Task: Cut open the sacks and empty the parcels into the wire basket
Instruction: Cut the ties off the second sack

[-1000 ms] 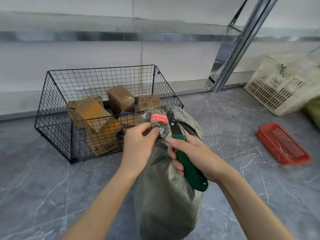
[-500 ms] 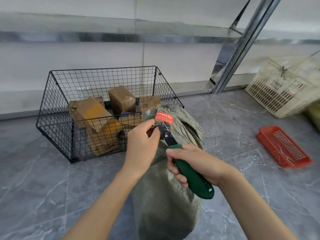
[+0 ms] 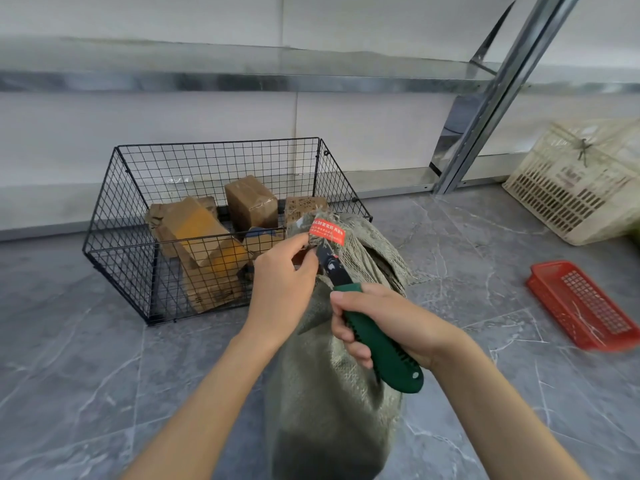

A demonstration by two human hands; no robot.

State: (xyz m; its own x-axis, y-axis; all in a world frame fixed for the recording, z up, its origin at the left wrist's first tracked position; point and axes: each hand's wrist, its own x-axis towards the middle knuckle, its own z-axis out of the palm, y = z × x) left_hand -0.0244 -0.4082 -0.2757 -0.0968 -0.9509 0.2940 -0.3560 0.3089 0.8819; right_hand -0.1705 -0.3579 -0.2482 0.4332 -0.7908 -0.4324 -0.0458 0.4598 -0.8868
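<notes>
1. A grey marbled tile floor (image 3: 86,375) fills the lower view, and everything stands on it.
2. A metal shelving rack (image 3: 242,81) runs along the white wall, with a slanted upright post (image 3: 491,98) at the right.
3. The green woven sack (image 3: 332,410) stands upright between the person's forearms, just in front of the basket's right front corner. Its neck is bunched and tied shut, so the parcels inside are hidden.
4. The black wire basket (image 3: 117,271) sits at the left against the rack's foot, open at the top.
5. A cream slatted plastic crate (image 3: 568,188) leans at the far right.
6. A red plastic tray (image 3: 581,306) lies flat, near the crate and well apart from the sack.
7. Several brown cardboard parcels (image 3: 251,200) lie tumbled inside the basket, one long box (image 3: 194,230) tilted against the front mesh.
8. The right hand (image 3: 391,320) has its fingers curled tight round the knife's handle, thumb laid on top.
9. The left hand (image 3: 280,289) pinches the sack's gathered neck between thumb and fingers, just under the label.
10. The folding knife (image 3: 381,348) has a dark green handle. Its dark blade (image 3: 323,254) points up and touches the tied neck beside the left thumb.
11. A red printed label (image 3: 328,232) wraps the neck. Its text is too small to read.
</notes>
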